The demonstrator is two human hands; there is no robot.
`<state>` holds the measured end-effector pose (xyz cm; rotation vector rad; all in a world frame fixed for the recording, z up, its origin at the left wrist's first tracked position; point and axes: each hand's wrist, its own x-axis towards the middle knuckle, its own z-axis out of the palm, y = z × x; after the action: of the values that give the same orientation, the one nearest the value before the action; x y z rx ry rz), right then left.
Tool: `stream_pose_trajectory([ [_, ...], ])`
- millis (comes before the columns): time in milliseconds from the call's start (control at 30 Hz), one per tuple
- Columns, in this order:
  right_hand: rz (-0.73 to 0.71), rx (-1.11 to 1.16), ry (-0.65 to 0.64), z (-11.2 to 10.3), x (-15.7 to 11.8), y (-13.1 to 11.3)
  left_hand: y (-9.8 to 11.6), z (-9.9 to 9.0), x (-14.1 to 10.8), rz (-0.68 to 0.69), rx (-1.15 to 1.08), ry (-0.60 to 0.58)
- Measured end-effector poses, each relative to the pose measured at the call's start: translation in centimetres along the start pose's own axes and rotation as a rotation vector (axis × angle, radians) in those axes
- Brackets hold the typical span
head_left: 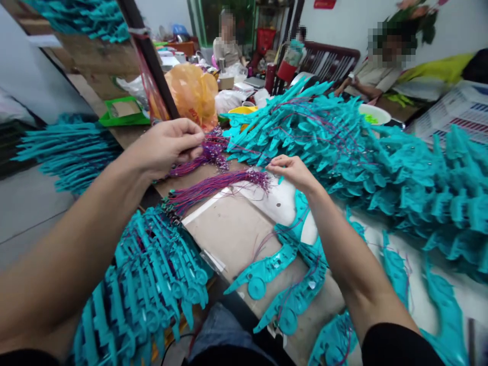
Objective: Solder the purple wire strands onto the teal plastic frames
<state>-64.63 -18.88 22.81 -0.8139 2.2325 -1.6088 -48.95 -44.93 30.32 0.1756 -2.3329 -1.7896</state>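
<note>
My left hand (pixel 171 145) is raised over the bundles of red and blue wires, its fingertips pinched together. Across from it, my right hand (pixel 287 169) pinches near the tip of the large teal heap. A thin reddish wire (pixel 244 148) runs between the two hands; its ends are too small to make out. Below them a wire bundle (pixel 217 188) lies on the table beside a white sheet. Nearer to me, teal plastic parts (pixel 263 272) with thin wires lie flat on the brown board (pixel 229 229).
A big heap of teal parts (pixel 335 137) fills the right side. More teal parts (pixel 145 274) are stacked at the lower left. A dark post (pixel 152 56), an orange bag (pixel 190 91) and a green tray (pixel 124 112) stand beyond. Two people sit farther back.
</note>
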Motion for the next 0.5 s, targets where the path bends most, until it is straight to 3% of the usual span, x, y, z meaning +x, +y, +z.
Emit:
stream_pose_trajectory([
  [100,-0.066,-0.026,-0.082,-1.8,-3.7,-0.8,0.4,-0.6,-0.7,0.01,0.048,-0.009],
  [167,0.029,-0.023,-0.143,-3.7,-6.9,-1.2,0.0,-0.3,-0.8,-0.013,0.151,-0.09],
  [233,0.116,-0.024,-0.125,-6.2,-10.4,-1.5,-0.6,1.0,-0.5,-0.066,0.286,-0.205],
  [367,0.194,-0.039,0.087,-12.1,-17.5,-1.6,-1.1,6.4,0.8,-0.043,0.399,-0.392],
  [500,0.211,-0.054,0.504,-18.1,-23.8,-1.1,0.0,14.0,3.0,0.028,0.247,-0.649],
])
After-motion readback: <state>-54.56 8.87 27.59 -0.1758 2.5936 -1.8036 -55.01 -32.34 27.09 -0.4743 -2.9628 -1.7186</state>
